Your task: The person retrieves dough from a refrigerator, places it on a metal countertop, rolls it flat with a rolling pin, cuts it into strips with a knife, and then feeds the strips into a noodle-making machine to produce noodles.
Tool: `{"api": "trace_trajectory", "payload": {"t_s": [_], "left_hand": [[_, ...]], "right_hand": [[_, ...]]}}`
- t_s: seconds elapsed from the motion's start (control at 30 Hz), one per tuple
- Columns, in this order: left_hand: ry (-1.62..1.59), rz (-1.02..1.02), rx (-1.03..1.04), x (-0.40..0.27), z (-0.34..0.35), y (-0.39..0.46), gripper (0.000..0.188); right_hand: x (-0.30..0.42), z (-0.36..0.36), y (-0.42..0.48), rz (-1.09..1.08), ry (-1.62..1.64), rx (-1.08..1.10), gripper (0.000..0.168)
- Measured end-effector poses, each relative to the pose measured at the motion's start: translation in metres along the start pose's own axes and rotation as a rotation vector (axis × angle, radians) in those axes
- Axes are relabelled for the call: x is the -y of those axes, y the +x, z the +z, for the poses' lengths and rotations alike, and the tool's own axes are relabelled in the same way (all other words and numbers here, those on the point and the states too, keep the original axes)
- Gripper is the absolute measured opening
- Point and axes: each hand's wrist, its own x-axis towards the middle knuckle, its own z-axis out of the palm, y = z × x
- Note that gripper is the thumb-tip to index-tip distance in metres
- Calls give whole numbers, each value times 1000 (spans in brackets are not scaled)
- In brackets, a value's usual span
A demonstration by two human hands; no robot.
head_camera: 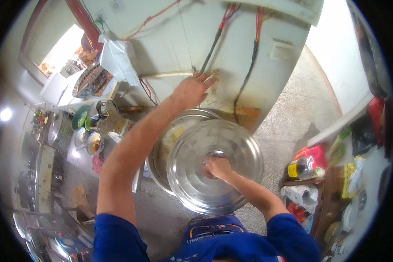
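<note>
My right hand (221, 167) grips the handle of a large round metal lid (190, 193). The lid is held over the right part of a wide metal pot (163, 186) and hides much of it. On the pot's left, the inside is uncovered, with something pale yellow (177, 134) in it that I cannot make out. My left hand (196, 90) reaches past the pot's far rim, in front of the wall, its fingers spread and nothing seen in them. Whether it touches the wall or the cable (209, 52) there, I cannot tell.
Several cables hang down the white wall (170, 46). At left, a counter holds a patterned bowl (95, 143), a green bowl (81, 116) and a metal pot (56, 127). At right, a dark bottle (299, 168) stands on a shelf beside bags. Speckled floor (278, 127) surrounds the pot.
</note>
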Motion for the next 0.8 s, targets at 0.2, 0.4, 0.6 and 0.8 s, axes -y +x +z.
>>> {"api": "trace_trajectory", "payload": {"t_s": [0.2, 0.4, 0.6, 0.8], "left_hand": [[278, 289, 455, 19, 25, 55, 25], [145, 108, 327, 2, 31, 64, 19], [158, -228, 441, -12, 37, 90, 29], [103, -505, 431, -23, 37, 96, 42]], "right_hand": [[-92, -58, -81, 91, -30, -11, 32], [-145, -109, -183, 213, -59, -284, 31], [-155, -135, -341, 561, -45, -455, 33], [-140, -85, -550, 1032, -89, -611, 39]]}}
